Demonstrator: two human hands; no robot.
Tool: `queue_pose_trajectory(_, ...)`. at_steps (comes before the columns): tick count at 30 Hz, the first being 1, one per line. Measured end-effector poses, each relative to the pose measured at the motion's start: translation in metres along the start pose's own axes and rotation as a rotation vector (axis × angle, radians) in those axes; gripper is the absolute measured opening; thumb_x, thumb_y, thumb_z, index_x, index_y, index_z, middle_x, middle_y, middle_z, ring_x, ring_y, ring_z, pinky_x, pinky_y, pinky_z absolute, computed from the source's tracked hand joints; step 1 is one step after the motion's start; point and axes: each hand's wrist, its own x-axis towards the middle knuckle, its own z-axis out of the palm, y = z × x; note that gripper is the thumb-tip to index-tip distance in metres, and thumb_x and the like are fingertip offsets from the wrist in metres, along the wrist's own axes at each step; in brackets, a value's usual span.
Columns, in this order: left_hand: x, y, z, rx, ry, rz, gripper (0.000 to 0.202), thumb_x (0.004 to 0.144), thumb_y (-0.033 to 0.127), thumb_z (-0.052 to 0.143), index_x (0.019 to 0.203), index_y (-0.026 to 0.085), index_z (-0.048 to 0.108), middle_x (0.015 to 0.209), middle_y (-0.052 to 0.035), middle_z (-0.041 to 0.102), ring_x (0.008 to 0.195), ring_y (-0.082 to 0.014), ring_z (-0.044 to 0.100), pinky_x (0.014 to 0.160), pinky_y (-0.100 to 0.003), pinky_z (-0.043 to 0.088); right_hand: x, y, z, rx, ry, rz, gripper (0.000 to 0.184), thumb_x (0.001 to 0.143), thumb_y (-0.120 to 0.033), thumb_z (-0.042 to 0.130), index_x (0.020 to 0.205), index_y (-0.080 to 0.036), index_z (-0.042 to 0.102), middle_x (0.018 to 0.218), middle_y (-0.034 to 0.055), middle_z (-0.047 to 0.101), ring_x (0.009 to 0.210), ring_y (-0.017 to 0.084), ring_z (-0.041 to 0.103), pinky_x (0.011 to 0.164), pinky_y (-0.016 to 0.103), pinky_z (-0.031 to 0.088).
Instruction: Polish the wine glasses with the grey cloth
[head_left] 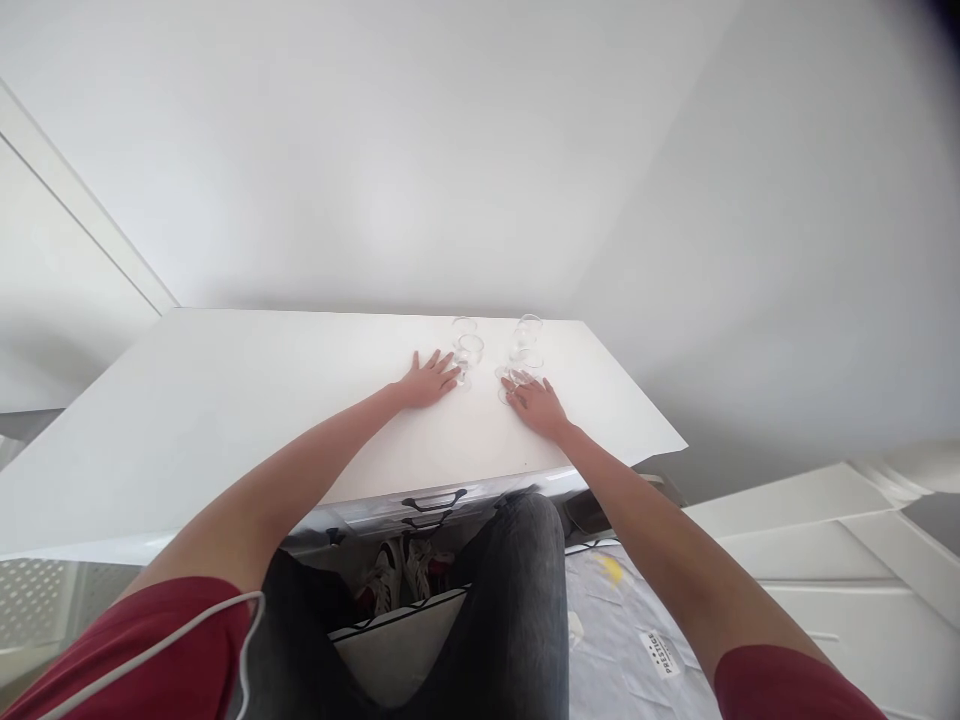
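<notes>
Work low and gently here, with any contact at the feet, since a bump near the rims could tip stemmed glassware. Your left hand (pixel 430 383) lies open on the white tabletop (pixel 262 400), grasping nothing, the left pair of glasses (pixel 471 348) just beside its fingertips. Your right hand (pixel 538 405) spreads loosely beside the right pair (pixel 529 330); you cannot tell whether its fingers touch glass.

Printed word: the capitals "PRESTIGE", dark on a white label (pixel 660 653), the single legible inscription in the view. The label lies on a pale grey, creased fabric surface (pixel 611 625) at lower right; its lettering runs steeply aslant. Small dark star-like marks stand in a row beside the word, their exact number too small to tell.
</notes>
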Motion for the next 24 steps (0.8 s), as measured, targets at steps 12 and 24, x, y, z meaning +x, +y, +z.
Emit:
queue_pose_trajectory(12, -0.212, -0.180, -0.028, 0.028, -0.023, -0.192, 0.071, 0.111, 0.059, 0.007, 0.175, 0.034, 0.023, 0.182, -0.0070, 0.027, 0.172, -0.0327, 0.008, 0.129, -0.078, -0.002, 0.089, -0.224, 0.021, 0.150, -0.063, -0.339, 0.059, 0.113, -0.051, 0.025, 0.162, -0.032, 0.053, 0.177, -0.0015, 0.038, 0.170, 0.028, 0.020, 0.137, 0.064, 0.010)
queue_pose_trajectory(24, -0.265, -0.210, -0.034, 0.001, 0.033, -0.281, 0.065, 0.110, 0.053, 0.016, 0.139, 0.028, 0.069, 0.179, -0.0053, 0.034, 0.173, -0.0249, 0.009, 0.135, -0.066, 0.005, 0.125, -0.338, 0.035, 0.224, -0.073, -0.493, 0.055, 0.112, -0.054, 0.031, 0.154, -0.033, 0.060, 0.178, -0.0017, 0.036, 0.170, 0.028, 0.021, 0.135, 0.067, 0.013)
